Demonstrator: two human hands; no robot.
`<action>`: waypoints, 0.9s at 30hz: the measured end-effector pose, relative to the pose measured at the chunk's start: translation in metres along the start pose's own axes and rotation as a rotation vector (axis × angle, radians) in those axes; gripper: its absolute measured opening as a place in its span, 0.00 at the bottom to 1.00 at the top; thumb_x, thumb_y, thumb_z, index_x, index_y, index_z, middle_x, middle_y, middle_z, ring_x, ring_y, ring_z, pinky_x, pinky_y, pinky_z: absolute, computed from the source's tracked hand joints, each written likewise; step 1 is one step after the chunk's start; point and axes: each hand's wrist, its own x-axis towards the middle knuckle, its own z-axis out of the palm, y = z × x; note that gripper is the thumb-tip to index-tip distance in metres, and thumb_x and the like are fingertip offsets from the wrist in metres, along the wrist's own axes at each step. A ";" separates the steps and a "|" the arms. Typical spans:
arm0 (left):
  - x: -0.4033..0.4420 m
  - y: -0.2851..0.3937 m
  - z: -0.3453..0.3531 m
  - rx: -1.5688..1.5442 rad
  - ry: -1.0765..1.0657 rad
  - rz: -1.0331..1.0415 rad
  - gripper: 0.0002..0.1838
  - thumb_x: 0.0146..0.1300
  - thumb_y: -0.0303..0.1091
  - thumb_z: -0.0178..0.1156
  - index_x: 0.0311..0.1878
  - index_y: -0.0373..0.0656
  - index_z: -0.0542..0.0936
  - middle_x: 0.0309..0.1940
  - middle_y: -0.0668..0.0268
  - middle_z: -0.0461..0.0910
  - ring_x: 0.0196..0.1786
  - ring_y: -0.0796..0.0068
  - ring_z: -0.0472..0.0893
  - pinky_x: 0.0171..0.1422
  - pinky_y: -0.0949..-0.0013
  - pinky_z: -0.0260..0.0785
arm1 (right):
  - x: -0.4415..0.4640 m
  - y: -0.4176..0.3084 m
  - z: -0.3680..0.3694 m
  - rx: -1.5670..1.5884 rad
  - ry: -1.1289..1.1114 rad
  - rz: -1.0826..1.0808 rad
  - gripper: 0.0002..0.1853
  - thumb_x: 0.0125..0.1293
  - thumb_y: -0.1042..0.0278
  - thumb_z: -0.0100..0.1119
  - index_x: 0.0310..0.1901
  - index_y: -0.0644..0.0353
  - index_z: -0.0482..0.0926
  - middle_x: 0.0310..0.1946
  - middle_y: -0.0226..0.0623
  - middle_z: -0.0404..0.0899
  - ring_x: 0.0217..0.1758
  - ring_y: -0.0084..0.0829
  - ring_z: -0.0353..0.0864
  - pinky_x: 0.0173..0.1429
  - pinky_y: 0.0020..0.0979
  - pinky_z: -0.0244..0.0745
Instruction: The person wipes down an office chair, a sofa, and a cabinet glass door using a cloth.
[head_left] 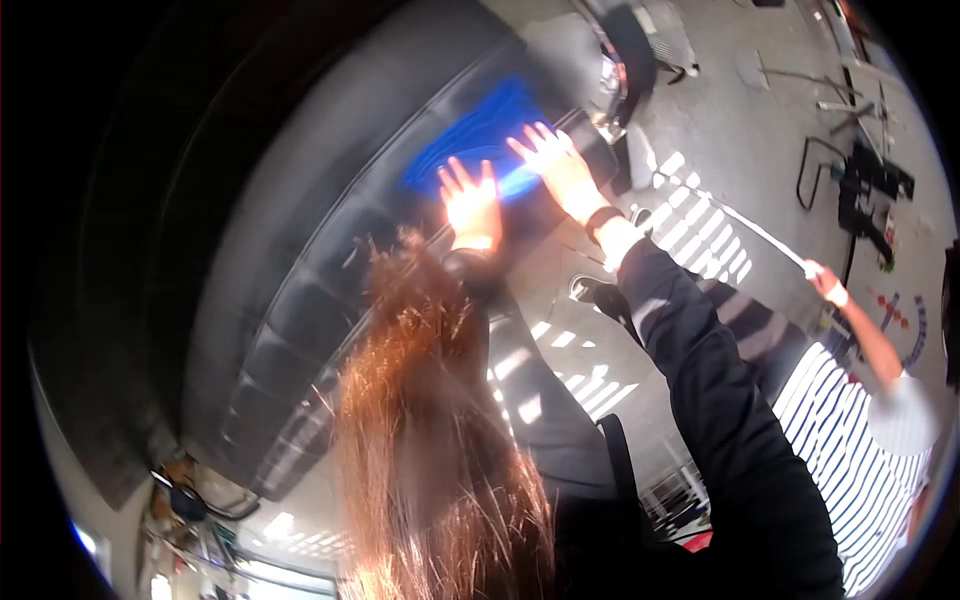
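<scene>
A bright blue sheet of fabric or plastic (462, 135) lies on the dark, padded seat (372, 200) of what looks like a leather sofa. My left hand (472, 208) rests at its near edge, fingers spread and pointing away from me. Farther right, my right hand (562, 172) lies over the sheet's right part, its fingers stretched out too. Strong sunlight washes out both hands, so how firmly they touch the sheet cannot be seen. A dark band circles my right wrist. Long hair covers part of the view below my left hand.
To the right, another person in a striped shirt (850, 450) grips a long pole (745, 222) slanting down to the floor. Beyond it stands dark equipment (872, 190). A black chair-like object (630, 60) is by the sofa's far end. Sunlit stripes cross the grey floor (715, 130).
</scene>
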 end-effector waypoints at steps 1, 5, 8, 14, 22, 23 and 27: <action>0.012 0.016 -0.005 0.005 -0.062 0.087 0.30 0.65 0.32 0.53 0.72 0.56 0.67 0.72 0.33 0.54 0.72 0.30 0.61 0.70 0.45 0.63 | -0.022 0.013 0.011 -0.039 0.031 0.078 0.32 0.64 0.65 0.50 0.72 0.43 0.64 0.68 0.38 0.70 0.74 0.40 0.65 0.74 0.45 0.60; 0.016 0.050 -0.001 -0.053 -0.195 0.190 0.30 0.67 0.31 0.52 0.73 0.59 0.65 0.77 0.45 0.50 0.76 0.38 0.56 0.75 0.47 0.57 | -0.081 -0.009 0.027 0.166 0.156 0.446 0.29 0.67 0.68 0.44 0.71 0.47 0.66 0.68 0.51 0.68 0.72 0.52 0.65 0.73 0.49 0.61; -0.018 0.032 -0.003 -0.092 -0.095 0.321 0.26 0.69 0.32 0.48 0.70 0.55 0.69 0.75 0.49 0.57 0.76 0.44 0.58 0.76 0.45 0.54 | -0.095 -0.062 0.045 0.135 0.075 0.625 0.28 0.71 0.67 0.40 0.73 0.49 0.63 0.71 0.54 0.62 0.75 0.53 0.59 0.74 0.48 0.58; -0.090 -0.044 -0.024 0.021 -0.217 0.462 0.35 0.65 0.30 0.53 0.76 0.61 0.59 0.77 0.57 0.53 0.79 0.54 0.53 0.80 0.54 0.51 | -0.119 -0.191 0.073 0.494 0.119 0.903 0.30 0.73 0.68 0.40 0.75 0.62 0.53 0.73 0.58 0.56 0.76 0.56 0.55 0.78 0.47 0.51; -0.194 -0.146 -0.030 -0.082 -0.241 0.394 0.36 0.62 0.26 0.53 0.74 0.59 0.63 0.76 0.58 0.55 0.78 0.52 0.54 0.80 0.53 0.51 | -0.125 -0.332 0.027 0.075 -0.282 0.584 0.34 0.66 0.70 0.44 0.71 0.78 0.54 0.65 0.77 0.60 0.71 0.66 0.59 0.77 0.56 0.48; -0.208 -0.158 -0.031 -0.048 -0.248 0.382 0.35 0.62 0.26 0.52 0.74 0.59 0.63 0.76 0.58 0.55 0.78 0.51 0.54 0.80 0.53 0.50 | -0.122 -0.345 0.015 0.002 -0.352 0.514 0.34 0.66 0.69 0.45 0.70 0.79 0.55 0.65 0.76 0.61 0.70 0.66 0.60 0.77 0.57 0.47; -0.285 -0.208 -0.029 -0.004 -0.253 0.230 0.35 0.65 0.29 0.50 0.76 0.64 0.61 0.78 0.59 0.52 0.80 0.55 0.51 0.81 0.53 0.49 | -0.123 -0.411 0.003 0.077 -0.267 0.471 0.33 0.66 0.69 0.44 0.73 0.71 0.56 0.67 0.73 0.59 0.71 0.72 0.56 0.76 0.58 0.53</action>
